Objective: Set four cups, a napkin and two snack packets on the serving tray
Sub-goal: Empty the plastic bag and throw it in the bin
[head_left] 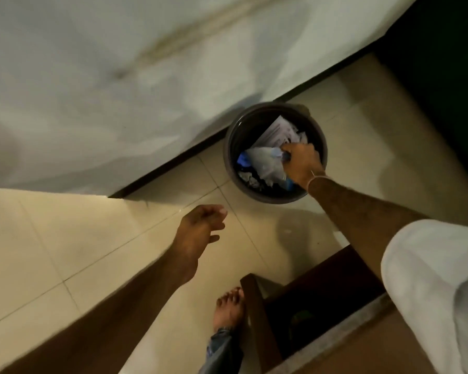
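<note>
Pale floor tiles (65, 238) meet a white wall (92, 76) along a dark skirting. None of the tray items shows. At about one o'clock a round dark bin (270, 197) stands on the floor, full of crumpled paper and plastic. Over it the right hand (301, 164) has its grip closed on a crumpled clear wrapper (265, 161). At seven o'clock from the bin the left hand (197, 233) hangs with fingers loosely spread, holding nothing. A bare foot (229, 309) stands at six o'clock beside a dark wooden frame (257, 314).
</note>
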A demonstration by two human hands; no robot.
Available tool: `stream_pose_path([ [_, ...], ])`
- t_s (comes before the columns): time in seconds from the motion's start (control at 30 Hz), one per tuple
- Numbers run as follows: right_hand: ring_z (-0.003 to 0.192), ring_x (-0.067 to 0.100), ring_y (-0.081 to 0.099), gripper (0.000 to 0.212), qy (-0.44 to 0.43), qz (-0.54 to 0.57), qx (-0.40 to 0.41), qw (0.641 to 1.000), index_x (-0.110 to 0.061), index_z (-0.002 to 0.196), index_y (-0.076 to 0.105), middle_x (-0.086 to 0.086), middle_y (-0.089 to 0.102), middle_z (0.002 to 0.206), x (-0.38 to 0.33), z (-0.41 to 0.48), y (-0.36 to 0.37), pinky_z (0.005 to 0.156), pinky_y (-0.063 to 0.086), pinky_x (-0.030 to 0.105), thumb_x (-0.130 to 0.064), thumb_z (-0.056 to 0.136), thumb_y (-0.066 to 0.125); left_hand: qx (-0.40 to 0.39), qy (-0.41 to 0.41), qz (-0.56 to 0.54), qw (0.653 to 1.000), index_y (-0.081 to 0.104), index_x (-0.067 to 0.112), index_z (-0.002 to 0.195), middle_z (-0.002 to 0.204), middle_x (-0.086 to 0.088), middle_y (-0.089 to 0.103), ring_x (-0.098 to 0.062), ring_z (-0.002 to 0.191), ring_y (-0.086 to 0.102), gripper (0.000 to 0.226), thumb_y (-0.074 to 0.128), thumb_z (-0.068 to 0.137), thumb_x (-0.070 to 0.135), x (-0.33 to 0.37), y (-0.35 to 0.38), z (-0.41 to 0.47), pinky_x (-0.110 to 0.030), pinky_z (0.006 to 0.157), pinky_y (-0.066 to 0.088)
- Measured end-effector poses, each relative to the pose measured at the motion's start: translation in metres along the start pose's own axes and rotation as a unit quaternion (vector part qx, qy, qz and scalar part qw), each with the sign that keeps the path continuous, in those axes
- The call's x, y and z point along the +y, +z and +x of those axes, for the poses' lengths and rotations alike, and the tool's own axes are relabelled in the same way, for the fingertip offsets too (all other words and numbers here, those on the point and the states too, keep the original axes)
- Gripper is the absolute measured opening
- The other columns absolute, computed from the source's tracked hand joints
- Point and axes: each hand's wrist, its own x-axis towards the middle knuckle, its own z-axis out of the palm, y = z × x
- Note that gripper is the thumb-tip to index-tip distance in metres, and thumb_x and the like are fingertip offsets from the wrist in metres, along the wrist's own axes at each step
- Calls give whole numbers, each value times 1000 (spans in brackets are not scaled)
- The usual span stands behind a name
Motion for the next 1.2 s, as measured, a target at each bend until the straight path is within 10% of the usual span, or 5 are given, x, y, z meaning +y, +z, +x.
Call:
stream_pose_path([
  [0.43,114,49,59,39,24,-55,-54,997,-6,134,54,31,61,126,26,50,84,96,50,53,-17,97,56,-44,31,46,997,68,25,112,112,3,73,-16,101,69,20,68,93,28,-17,30,66,-33,86,56],
  [0.73,139,41,39,103,9,26,-59,998,-11,154,22,19,34,157,16,8,23,113,38,50,-47,77,80,-15,84,167,982,67,29,104,103,5,72,-13,96,68,14,70,90,30,-6,32,50,-31,81,54],
  [0.9,139,40,37,90,-10,34,-23,999,-14,153,28,16,34,157,2,-51,-36,113,39,50,-45,82,74,-19,139,225,964,65,35,102,107,10,70,-11,101,66,17,72,87,34,30,49,9,-25,74,48],
  [1.1,139,39,37,68,-20,58,36,997,-16,152,31,13,29,161,-9,-157,-120,110,40,51,-39,95,59,-39,264,310,913,38,23,148,128,11,49,5,99,53,66,71,91,25,99,94,-85,-3,64,45],
  [1.2,139,38,38,63,-10,94,59,994,-18,151,35,12,27,162,-7,-210,-162,110,39,52,-41,96,55,-37,329,395,857,31,18,152,152,-6,42,-14,133,45,74,70,90,29,126,118,-133,-18,99,45],
])
